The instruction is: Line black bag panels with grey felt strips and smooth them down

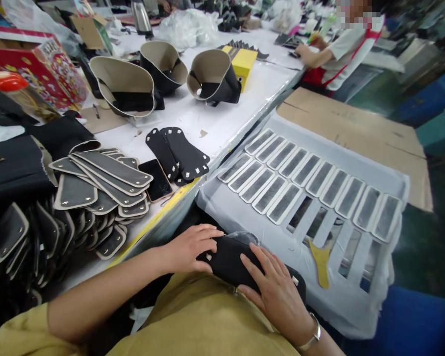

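Observation:
A black padded piece (230, 264) with small white tabs near its ends lies across my lap at the table's edge. On its left end rests my left hand (195, 247), fingers spread over the top. Further right, my right hand (272, 287) lies on the same piece, its fingers apart and flat. A bit of clear plastic (244, 237) shows behind the piece. Similar black pieces (183, 153) with white tabs lie on the table beside a phone (155, 180). Left of the phone is a pile of grey, beige-edged pieces (111, 173) with metal studs.
At right, a cloth-covered rack (241, 207) bears rows of grey rectangular pieces (284, 202) and a yellow piece (321, 264). Curved black-and-beige parts (124, 86), a yellow box (241, 64) and a red box (33, 64) stand on the table. Another person (341, 54) sits beyond.

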`<state>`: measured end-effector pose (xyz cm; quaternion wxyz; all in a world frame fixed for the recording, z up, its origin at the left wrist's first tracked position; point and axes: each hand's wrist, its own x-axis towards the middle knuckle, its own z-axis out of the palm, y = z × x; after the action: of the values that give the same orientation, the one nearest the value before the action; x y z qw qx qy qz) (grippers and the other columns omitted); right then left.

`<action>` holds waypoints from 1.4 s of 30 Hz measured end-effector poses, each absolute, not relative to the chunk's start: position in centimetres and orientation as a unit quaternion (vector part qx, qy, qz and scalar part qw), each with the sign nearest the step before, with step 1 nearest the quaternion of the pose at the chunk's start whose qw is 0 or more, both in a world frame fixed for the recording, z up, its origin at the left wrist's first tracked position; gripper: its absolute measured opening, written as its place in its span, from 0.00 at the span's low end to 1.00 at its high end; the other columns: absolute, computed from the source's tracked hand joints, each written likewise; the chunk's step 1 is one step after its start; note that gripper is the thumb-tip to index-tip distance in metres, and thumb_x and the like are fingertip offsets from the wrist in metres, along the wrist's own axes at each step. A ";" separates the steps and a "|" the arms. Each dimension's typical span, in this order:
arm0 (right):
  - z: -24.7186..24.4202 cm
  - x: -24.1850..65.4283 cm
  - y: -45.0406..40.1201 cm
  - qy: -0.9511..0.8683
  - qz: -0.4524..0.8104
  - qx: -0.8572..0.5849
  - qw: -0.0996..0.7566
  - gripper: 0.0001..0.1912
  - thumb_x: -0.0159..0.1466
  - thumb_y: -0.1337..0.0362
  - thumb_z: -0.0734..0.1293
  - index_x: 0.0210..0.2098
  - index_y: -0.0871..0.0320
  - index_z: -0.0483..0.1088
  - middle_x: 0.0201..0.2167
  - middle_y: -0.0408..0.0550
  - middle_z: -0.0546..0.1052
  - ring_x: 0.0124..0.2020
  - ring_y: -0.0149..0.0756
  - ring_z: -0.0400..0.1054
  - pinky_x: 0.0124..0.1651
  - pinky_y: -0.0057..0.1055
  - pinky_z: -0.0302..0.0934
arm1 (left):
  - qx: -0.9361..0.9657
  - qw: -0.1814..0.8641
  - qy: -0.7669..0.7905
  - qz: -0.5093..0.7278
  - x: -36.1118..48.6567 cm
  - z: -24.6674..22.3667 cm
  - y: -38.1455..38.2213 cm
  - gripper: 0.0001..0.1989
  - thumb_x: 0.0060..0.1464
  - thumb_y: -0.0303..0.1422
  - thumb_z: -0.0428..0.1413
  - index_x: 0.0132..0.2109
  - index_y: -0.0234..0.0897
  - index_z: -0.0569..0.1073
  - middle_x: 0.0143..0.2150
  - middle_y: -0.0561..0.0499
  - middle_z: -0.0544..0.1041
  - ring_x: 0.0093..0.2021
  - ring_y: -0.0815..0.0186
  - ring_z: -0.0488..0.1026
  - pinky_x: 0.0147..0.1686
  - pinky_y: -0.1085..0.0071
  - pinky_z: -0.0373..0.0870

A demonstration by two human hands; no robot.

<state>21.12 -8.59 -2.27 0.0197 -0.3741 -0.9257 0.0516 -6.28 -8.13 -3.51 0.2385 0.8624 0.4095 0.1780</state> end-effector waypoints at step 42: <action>-1.5 30.6 -13.5 -0.896 0.021 -0.424 0.128 0.24 0.60 0.54 0.63 0.53 0.59 0.65 0.52 0.49 0.71 0.60 0.46 0.53 0.61 0.47 0.48 | 0.895 0.087 0.417 0.132 -1.7 -3.1 -11.5 0.20 0.55 0.43 0.51 0.54 0.45 0.69 0.53 0.52 0.72 0.58 0.56 0.62 0.61 0.50 0.47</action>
<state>30.64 -13.54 -1.51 0.1281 -0.4243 -0.8962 0.0210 -1.73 -11.49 -3.10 0.0867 0.8951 0.4169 0.1323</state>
